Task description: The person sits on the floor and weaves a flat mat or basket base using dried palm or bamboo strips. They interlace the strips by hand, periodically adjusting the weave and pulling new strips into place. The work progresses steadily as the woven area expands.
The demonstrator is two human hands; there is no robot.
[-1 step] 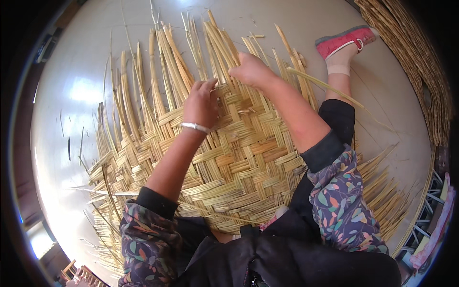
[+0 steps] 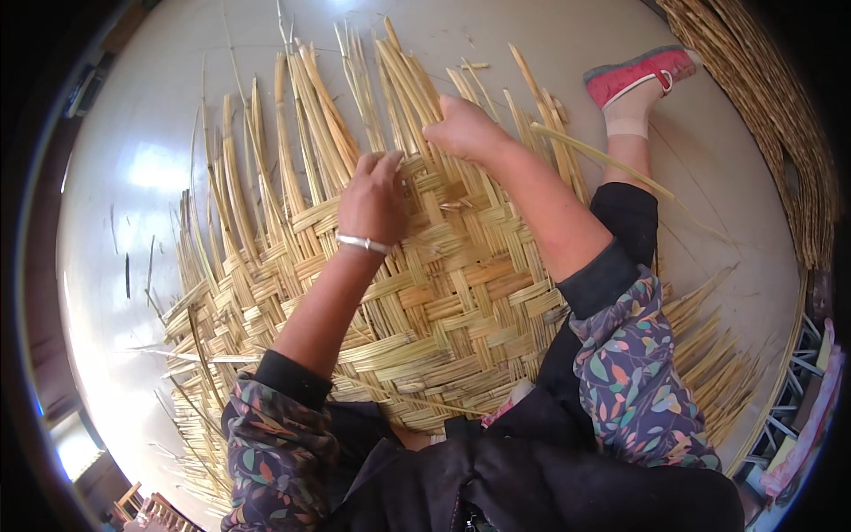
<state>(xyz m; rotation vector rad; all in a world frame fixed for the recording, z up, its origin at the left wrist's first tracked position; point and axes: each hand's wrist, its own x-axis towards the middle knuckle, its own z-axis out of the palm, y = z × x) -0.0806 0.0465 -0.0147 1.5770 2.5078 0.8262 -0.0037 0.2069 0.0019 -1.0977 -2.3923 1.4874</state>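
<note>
A mat of flat, yellowish reed strips (image 2: 479, 284) spreads in front of me and under my legs, woven in a crossing pattern. Along its far edge, loose strip ends (image 2: 297, 124) fan out over the floor. My right hand (image 2: 465, 131) is closed round a bundle of upright strips (image 2: 408, 84) at that edge. Just left of it, my left hand (image 2: 372, 199), with a silvery bracelet (image 2: 363, 243) at the wrist, bends its fingers over strips at the woven edge. Its fingertips are partly hidden.
My leg with a red shoe (image 2: 640, 75) stretches out at the far right. Beyond it lies a large bundle of brown stalks (image 2: 762, 115). One long single strip (image 2: 612, 160) crosses my shin. Metal-legged furniture (image 2: 789, 390) stands at the right rim.
My left hand has shifted very slightly, its fingers drawn closer together at the woven edge. My right hand stays on its bundle of strips.
</note>
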